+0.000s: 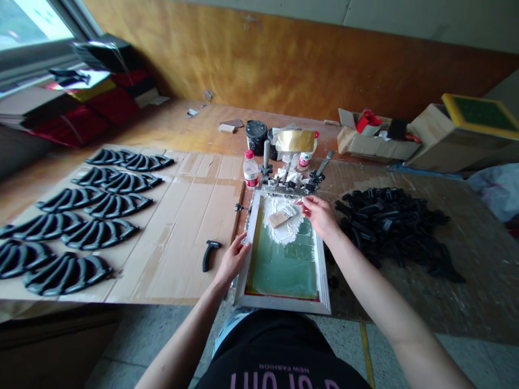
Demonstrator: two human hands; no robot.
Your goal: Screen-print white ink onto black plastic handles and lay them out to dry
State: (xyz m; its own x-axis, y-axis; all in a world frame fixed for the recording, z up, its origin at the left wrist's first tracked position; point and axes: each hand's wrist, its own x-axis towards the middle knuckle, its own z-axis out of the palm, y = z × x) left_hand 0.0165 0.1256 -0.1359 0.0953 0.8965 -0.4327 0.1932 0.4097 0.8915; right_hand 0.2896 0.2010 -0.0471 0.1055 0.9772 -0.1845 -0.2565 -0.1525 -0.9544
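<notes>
Black shirt (279,362) | left hand (232,260): fingers (242,241) clamped on silkscreen frame (284,303) | right hand (320,216): fingers (304,201) apart, beside white paste (286,229)

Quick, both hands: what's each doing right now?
Left hand: gripping the edge of the screen-printing frame.
Right hand: open, empty, beside the white paste.

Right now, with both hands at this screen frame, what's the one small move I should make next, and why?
I'd probably pick up the tan flat piece with your right hand, as it lies in the white paste close to those fingers. The paste is heaped at the far end, while the green mesh nearer you looks bare, and your left hand is on the frame to steady it.
</notes>
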